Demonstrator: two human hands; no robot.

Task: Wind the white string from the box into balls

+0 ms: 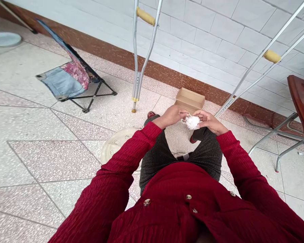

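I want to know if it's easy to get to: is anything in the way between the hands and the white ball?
Nothing visible is. The right hand holds the white ball, and the left hand is right beside it, at its thread. The cardboard box is farther ahead, not in between.

A home is being suggested, most likely a plain living space, though a public hall is not being ruled out. The speckled floor is being edged by a brown skirting, with a white tiled wall being seen above. Everyday living is being hinted at by a low folding chair in blue and flowered cloth, while two crutches are being kept near the wall.
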